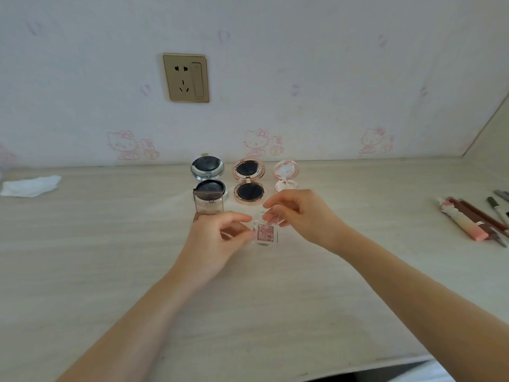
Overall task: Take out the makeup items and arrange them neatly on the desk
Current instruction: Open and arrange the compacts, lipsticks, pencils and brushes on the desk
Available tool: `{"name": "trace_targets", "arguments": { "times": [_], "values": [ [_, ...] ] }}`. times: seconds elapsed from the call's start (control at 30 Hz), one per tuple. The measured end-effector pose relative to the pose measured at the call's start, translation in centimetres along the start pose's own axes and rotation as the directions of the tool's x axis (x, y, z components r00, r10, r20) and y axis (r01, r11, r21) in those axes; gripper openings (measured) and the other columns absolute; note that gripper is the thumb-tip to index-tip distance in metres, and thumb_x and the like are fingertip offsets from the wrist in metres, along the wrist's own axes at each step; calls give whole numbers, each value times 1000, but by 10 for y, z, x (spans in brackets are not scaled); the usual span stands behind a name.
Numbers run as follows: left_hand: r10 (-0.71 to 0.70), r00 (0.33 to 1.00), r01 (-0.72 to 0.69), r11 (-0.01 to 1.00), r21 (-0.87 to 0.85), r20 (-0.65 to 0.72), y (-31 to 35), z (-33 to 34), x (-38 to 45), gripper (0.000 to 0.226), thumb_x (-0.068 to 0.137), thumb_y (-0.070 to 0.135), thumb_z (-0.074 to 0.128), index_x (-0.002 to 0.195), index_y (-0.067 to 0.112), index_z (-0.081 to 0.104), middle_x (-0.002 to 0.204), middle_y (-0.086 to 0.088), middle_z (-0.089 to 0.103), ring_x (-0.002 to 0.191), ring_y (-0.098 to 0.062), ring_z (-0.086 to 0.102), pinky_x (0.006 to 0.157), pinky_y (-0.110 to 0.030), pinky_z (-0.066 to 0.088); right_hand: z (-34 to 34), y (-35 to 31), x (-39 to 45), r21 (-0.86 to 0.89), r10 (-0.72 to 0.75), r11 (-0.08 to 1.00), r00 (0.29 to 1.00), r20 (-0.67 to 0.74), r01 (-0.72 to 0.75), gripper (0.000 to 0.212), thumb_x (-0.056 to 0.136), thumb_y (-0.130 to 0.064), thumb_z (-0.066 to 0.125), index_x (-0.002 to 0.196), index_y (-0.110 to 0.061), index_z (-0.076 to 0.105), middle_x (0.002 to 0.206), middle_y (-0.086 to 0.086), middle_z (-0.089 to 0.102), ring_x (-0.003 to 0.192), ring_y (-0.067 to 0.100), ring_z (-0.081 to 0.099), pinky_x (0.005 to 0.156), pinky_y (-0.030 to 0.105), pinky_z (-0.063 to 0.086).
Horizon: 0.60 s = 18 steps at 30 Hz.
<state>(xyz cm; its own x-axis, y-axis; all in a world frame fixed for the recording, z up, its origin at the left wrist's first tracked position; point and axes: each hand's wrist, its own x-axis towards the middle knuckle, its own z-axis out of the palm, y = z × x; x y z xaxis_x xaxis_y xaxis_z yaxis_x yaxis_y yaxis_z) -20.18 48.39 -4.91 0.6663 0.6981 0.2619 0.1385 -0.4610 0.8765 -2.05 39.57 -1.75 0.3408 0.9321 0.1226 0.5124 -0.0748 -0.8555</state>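
Head view: left hand [217,238] pinches the glitter eyeshadow pot [265,232] mid-desk [110,244], steadying it; right hand [297,213] pinches what seems its clear lid, opening it like the compacts [249,183] behind.

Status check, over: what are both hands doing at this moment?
Left hand pinches small clear square glitter eyeshadow case. Right hand pinches its open clear lid. Brown translucent rectangular compact stands close by, left.
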Motion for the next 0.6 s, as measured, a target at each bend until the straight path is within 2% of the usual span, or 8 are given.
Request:
{"name": "trace_targets", "arguments": {
  "times": [0.07, 0.13, 0.2, 0.33, 0.43, 0.6],
  "values": [
    [126, 992, -126, 968, 219, 13, -3, -1, -2, 20, 73, 29, 80, 91, 28, 71, 79, 16, 70, 78, -3, 62, 71, -17, 47, 4, 2, 3, -45, 6, 999, 1000, 24, -5, 20, 94, -5, 50, 98, -14, 68, 84, 1, 74, 79, 8, 70, 78, 29, 57],
    [221, 973, -231, 909, 347, 70, -4, -1, -4, 19, 72, 32, 81, 87, 25, 72, 84, 16, 65, 81, -2, 58, 75, -21, 47, 7, 4, 5, -64, 10, 998, 999, 40, -7, 21, 94, -4, 50, 99, -11, 68, 83, 1, 74, 78, 7, 69, 76, 26, 56],
    [256, 960, -279, 883, 379, 111, -5, 0, -6, 16, 73, 29, 81, 86, 24, 73, 89, 15, 63, 86, -1, 56, 80, -25, 46, 10, 6, 7, -89, 5, 996, 999, 46, -1, 21, 93, -2, 50, 98, -9, 69, 82, 1, 74, 79, 7, 69, 74, 23, 54],
    [268, 955, -295, 857, 423, 124, -7, 2, -8, 10, 74, 23, 80, 82, 19, 75, 91, 12, 63, 91, -8, 57, 82, -30, 47, 15, 9, 7, -159, -20, 987, 999, 40, 26, 20, 92, -3, 51, 96, -10, 69, 82, 1, 74, 81, 5, 69, 77, 10, 48],
    [281, 953, -303, 840, 450, 117, -7, 2, -8, 6, 75, 22, 79, 81, 20, 76, 93, 12, 66, 91, -11, 58, 82, -32, 48, 18, 10, 6, -207, -68, 976, 997, 42, 75, 19, 93, -5, 53, 95, -12, 70, 87, -1, 74, 77, -9, 65, 75, 4, 44],
    [259, 962, -268, 829, 491, 87, -7, 3, -8, 4, 77, 21, 77, 80, 22, 75, 93, 15, 69, 93, -11, 59, 81, -31, 49, 21, 15, 7, -221, -97, 970, 995, 28, 100, 18, 92, -6, 54, 95, -12, 71, 85, -4, 73, 73, -15, 61, 73, 1, 41]
  ]
}}
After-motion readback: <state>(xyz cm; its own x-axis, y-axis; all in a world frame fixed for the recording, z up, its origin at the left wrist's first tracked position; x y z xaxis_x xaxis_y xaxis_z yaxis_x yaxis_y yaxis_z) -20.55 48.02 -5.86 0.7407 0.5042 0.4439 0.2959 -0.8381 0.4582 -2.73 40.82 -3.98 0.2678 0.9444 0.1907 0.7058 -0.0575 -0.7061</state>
